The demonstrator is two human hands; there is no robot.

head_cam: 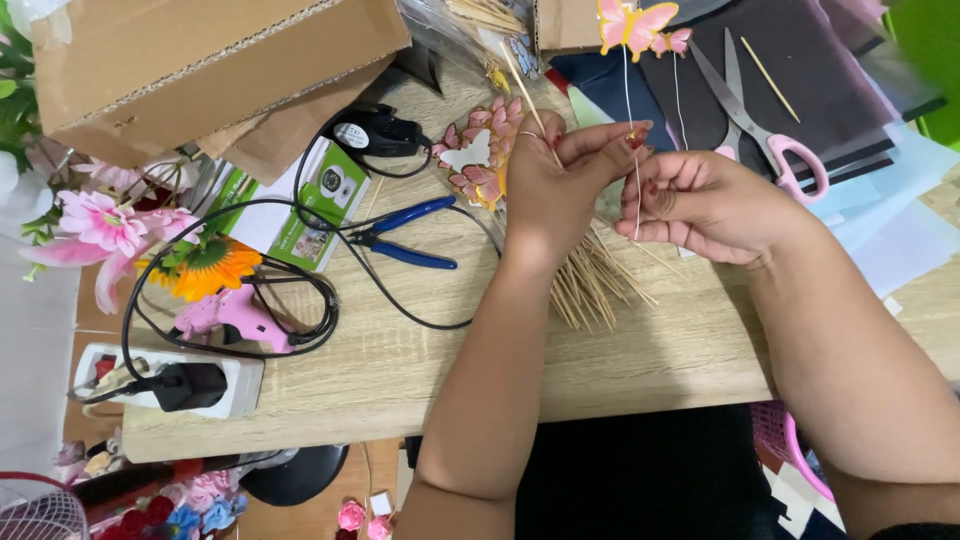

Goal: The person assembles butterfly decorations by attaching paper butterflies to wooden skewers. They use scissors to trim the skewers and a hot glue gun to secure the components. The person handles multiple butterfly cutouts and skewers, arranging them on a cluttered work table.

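Note:
My left hand (555, 185) pinches a thin wooden skewer (527, 97) between thumb and forefinger; a ring shows on one finger. My right hand (700, 200) is closed around a thin white wire stem (630, 100) that rises to a pink and yellow paper butterfly (632, 24). The two hands meet at the fingertips above a pile of wooden skewers (590, 285) on the light wood table (400, 370). Behind my left hand lies a pink paper butterfly cutout (478, 155).
Pink-handled scissors (760, 130) lie on dark paper sheets at the back right. Blue-handled pliers (405, 235), a pink glue gun (235, 315), a power strip (170, 385), black cables, artificial flowers (150, 240) and a cardboard box (200, 60) crowd the left side.

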